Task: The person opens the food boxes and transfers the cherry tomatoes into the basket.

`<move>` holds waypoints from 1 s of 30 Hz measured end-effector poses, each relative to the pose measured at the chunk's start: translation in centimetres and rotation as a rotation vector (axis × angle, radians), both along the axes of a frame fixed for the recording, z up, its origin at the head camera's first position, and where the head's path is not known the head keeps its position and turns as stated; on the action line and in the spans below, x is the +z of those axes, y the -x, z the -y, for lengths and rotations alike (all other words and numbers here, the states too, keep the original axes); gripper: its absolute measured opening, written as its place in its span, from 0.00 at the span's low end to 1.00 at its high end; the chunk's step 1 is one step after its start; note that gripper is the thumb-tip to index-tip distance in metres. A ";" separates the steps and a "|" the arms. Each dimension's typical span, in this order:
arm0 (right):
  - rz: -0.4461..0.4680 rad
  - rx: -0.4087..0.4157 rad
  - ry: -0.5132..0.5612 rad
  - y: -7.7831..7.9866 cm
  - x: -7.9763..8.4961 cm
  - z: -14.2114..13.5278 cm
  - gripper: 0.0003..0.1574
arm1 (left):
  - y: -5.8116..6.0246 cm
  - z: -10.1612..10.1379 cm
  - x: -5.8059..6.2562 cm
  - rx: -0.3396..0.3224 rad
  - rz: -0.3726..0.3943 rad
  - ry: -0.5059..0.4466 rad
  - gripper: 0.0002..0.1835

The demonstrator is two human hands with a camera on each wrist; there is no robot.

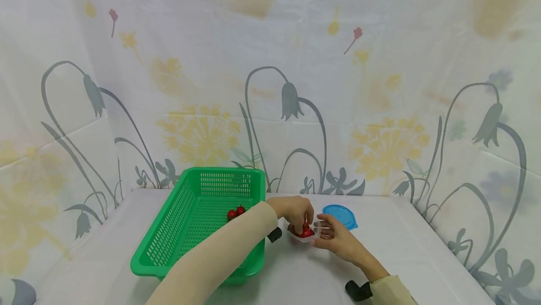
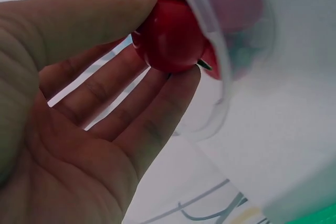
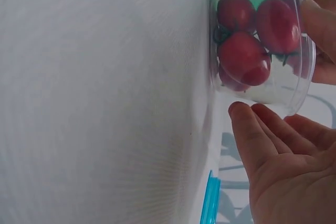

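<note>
My left hand [image 1: 297, 210] reaches over the green basket and into the mouth of a clear plastic tub [image 3: 273, 96]. Between thumb and fingers it pinches a red cherry tomato [image 2: 170, 35] with a small green stem, level with the tub's rim. Several more cherry tomatoes [image 3: 244, 59] lie inside the tub, seen through its wall. On the tub's right side, my right hand [image 1: 341, 243] is held with fingers extended and spread. Its fingertips [image 3: 240, 108] are close to the tub's wall; whether they touch it I cannot tell.
A green perforated basket [image 1: 145, 269] stands on the left, partly hidden by the left forearm. Two cherry tomatoes [image 1: 231, 215] show inside it. Behind the right hand, a blue lid [image 1: 341, 215] lies on the white tabletop [image 1: 422, 248]. A flower-patterned cloth [image 1: 380, 84] hangs at the back.
</note>
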State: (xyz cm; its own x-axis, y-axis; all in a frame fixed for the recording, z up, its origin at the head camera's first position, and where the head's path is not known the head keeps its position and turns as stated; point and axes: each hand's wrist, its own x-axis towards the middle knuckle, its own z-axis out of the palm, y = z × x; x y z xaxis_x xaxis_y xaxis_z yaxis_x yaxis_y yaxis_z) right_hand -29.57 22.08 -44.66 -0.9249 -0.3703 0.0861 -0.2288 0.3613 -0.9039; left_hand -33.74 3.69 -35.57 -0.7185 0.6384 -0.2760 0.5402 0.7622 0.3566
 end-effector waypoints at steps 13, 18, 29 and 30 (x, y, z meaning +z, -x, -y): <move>0.017 -0.001 0.016 -0.2 0.3 0.2 0.50 | 0.0 2.9 3.6 -0.044 -0.020 -0.238 0.14; 0.013 -0.009 -0.003 0.0 0.5 0.3 0.50 | -0.6 6.0 5.5 -0.035 -0.018 -0.341 0.13; 0.015 -0.005 -0.004 0.0 0.4 0.2 0.50 | -1.0 12.7 6.4 0.012 -0.090 -0.401 0.15; 0.015 -0.004 -0.004 0.0 0.4 0.2 0.50 | -1.0 13.1 6.4 0.014 -0.090 -0.405 0.15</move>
